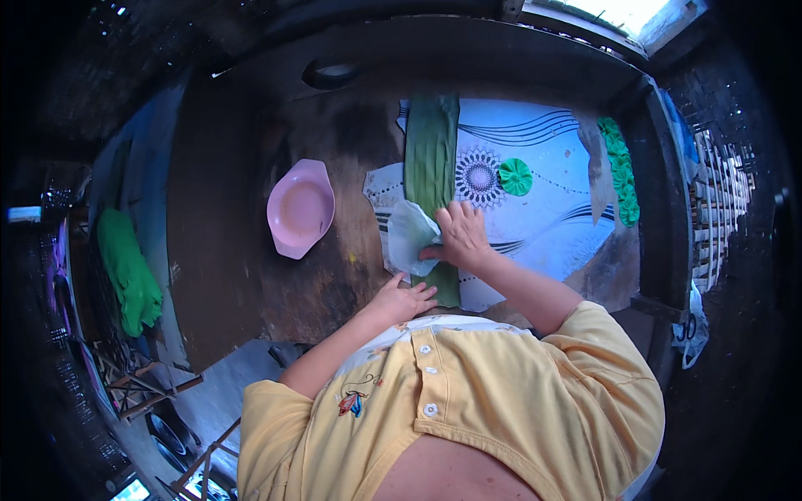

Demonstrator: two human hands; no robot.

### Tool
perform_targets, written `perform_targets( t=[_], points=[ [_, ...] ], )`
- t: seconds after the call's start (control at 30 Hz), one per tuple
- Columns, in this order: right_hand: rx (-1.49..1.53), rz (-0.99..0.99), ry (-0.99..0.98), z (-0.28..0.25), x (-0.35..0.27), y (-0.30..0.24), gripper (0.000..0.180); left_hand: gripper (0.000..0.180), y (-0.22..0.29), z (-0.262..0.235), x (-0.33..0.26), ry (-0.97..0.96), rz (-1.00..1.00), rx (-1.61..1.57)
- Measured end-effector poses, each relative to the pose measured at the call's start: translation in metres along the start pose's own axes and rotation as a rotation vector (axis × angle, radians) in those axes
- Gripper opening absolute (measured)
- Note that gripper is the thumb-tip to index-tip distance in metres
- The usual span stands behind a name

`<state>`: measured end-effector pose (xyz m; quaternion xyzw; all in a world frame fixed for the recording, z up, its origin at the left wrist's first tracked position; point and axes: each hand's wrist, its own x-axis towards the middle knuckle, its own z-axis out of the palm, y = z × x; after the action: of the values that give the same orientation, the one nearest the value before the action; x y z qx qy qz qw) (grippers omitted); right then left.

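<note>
Centrally, a long strip of dark green, lengthwise-creased material (431,150) is laid across a white sheet printed with dark lines and a round motif (543,138). Over the lower left part of the strip, a translucent whitish piece of thin plastic (408,238) is spread. At the strip's right edge, the right hand (464,240) is placed with its fingers curled and its thumb extended over the plastic; whether the plastic is pinched cannot be told. By the strip's lower end, the left hand (398,302) is rested palm down, fingers loosely spread and nothing grasped, one fingertip set at the plastic's lower edge. To the strip's left, a pink oval dish with two end tabs (301,209) is seen on a brown wooden tabletop (322,292). To its right, a bright green gathered-fabric rosette (515,177) is placed, and farther right, a row of similar green rosettes (618,171) is seen.
</note>
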<state>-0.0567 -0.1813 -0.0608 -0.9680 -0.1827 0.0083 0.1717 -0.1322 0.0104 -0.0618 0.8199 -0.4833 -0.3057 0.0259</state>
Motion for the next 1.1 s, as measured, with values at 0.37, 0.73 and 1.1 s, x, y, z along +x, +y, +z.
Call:
perform_targets(
  t=[0.37,0.73,1.1],
  points=[
    [-0.090,0.013,0.138,-0.001,0.088,0.032,0.064,0.042,-0.012,0.022,0.002,0.041,0.042,-0.021],
    [0.096,0.211,0.125,-0.020,0.126,0.031,0.060,0.042,-0.008,0.003,-0.001,-0.022,0.024,0.007],
    [-0.096,-0.240,0.030,-0.004,0.040,0.016,0.057,0.041,-0.003,0.003,0.001,-0.024,-0.029,-0.060]
  ],
)
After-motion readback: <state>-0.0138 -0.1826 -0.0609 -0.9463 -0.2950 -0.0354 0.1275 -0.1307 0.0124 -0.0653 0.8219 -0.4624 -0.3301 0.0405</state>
